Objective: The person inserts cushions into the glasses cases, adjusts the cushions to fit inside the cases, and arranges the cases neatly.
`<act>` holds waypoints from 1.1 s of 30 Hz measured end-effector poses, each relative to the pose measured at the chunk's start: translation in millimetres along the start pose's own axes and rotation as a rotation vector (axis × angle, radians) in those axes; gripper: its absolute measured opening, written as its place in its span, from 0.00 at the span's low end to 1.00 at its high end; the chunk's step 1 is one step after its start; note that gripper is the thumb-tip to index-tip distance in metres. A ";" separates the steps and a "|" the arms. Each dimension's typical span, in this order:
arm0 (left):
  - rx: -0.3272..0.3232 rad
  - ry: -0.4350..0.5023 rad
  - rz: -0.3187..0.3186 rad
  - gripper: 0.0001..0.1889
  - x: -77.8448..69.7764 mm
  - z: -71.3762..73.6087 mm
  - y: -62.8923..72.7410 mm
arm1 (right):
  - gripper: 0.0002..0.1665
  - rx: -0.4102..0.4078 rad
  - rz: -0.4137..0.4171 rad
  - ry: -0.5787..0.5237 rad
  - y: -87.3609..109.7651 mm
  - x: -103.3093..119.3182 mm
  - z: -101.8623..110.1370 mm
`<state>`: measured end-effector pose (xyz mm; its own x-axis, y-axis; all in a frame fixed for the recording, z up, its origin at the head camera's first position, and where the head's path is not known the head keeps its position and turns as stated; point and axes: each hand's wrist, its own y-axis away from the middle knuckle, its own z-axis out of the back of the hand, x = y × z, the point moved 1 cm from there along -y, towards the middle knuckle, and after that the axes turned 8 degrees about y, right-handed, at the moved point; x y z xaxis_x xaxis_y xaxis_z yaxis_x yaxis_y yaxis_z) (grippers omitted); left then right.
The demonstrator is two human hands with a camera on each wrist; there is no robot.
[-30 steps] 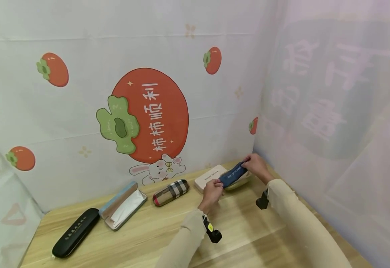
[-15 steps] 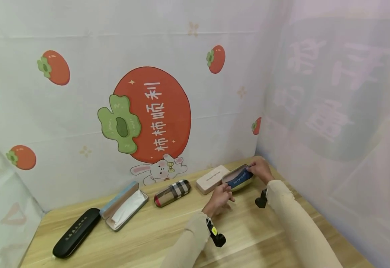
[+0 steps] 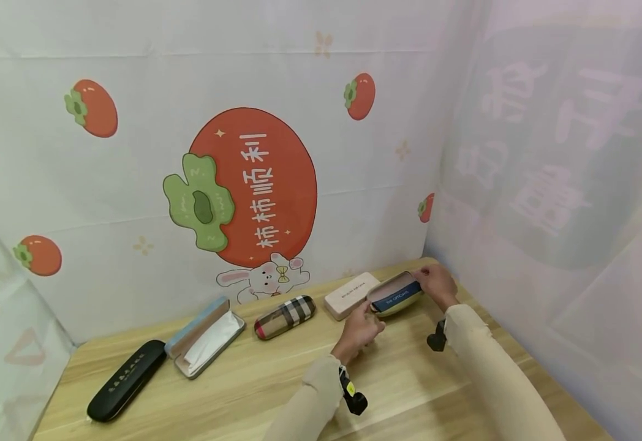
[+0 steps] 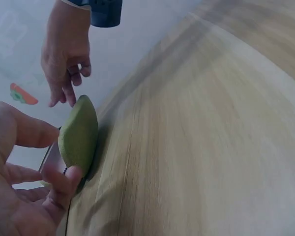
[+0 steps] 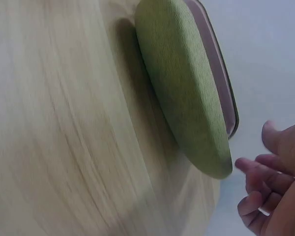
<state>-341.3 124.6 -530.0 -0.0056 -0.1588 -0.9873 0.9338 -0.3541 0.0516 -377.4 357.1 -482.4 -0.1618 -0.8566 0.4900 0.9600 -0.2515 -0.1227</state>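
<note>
An open olive-green glasses case point(image 3: 400, 306) lies on the table at the back right. Inside it is a folded dark blue cloth point(image 3: 404, 295) with white lettering, along the near side of the pinkish lining. My left hand point(image 3: 361, 331) is at the case's left end, fingertips at the rim and the cloth's end, the other fingers loosely bent. At the opposite end is my right hand point(image 3: 438, 283), its fingertips by the cloth's far corner. The right wrist view shows that hand's thumb and fingers point(image 5: 273, 189) spread apart beside the case's tip.
Left of the green case lies a closed cream case point(image 3: 351, 295). Farther left are a plaid case point(image 3: 284, 317), an open blue case point(image 3: 196, 327) with white cloth inside, and a black case point(image 3: 126, 381). Printed fabric walls point(image 3: 376, 171) enclose the table's back and sides.
The blue cloth, held stretched between both hands over the case a second ago, has gone down into it. Both hands have loosened from the cloth, still at the case's ends.
</note>
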 end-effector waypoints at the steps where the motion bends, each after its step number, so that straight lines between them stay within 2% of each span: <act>1: -0.022 -0.044 -0.028 0.36 -1.8 0.8 0.5 | 0.26 -0.003 -0.013 0.004 0.2 -1.7 2.8; 4: -0.079 -0.126 -0.121 0.40 -8.7 2.9 -0.8 | 0.40 0.008 -0.009 0.023 -0.9 -7.2 10.9; 6: -0.100 -0.139 -0.170 0.45 -12.5 3.6 -3.6 | 0.48 0.034 0.026 0.030 -3.0 -11.2 14.4; 9: -0.076 -0.155 -0.211 0.51 -15.0 4.2 -8.3 | 0.53 0.096 0.117 0.040 -5.3 -14.8 14.7; 13: 0.009 -0.224 -0.195 0.56 -11.2 3.4 -14.1 | 0.60 0.178 0.357 0.123 -4.4 -13.4 7.6; 16: 0.072 -0.308 -0.167 0.58 -6.4 1.7 -18.4 | 0.64 0.165 0.549 0.264 -3.1 -8.4 3.5; 18: 0.108 -0.355 -0.159 0.58 -3.8 -0.2 -21.5 | 0.65 0.155 0.620 0.338 -2.8 -4.1 3.8; 21: 0.149 -0.403 -0.183 0.57 -2.6 -4.6 -26.6 | 0.67 0.196 0.649 0.404 -3.9 0.9 6.5; 23: 0.157 -0.439 -0.200 0.56 -1.5 -8.1 -30.1 | 0.69 0.263 0.644 0.428 -4.8 3.0 6.8; 25: 0.145 -0.477 -0.209 0.54 0.4 -11.0 -33.6 | 0.70 0.317 0.645 0.455 -5.3 4.1 4.3; 27: 0.116 -0.528 -0.210 0.52 1.8 -13.9 -35.6 | 0.68 0.334 0.662 0.472 -4.9 3.1 0.4; 33: 0.004 -0.643 -0.234 0.49 -1.0 -19.8 -35.4 | 0.57 0.199 0.709 0.535 -4.8 -1.5 -8.6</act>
<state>-367.2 155.5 -533.9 -0.4195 -0.5929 -0.6874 0.8809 -0.4489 -0.1504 -383.7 355.7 -490.0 0.4450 -0.8881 -0.1156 0.8885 0.4540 -0.0674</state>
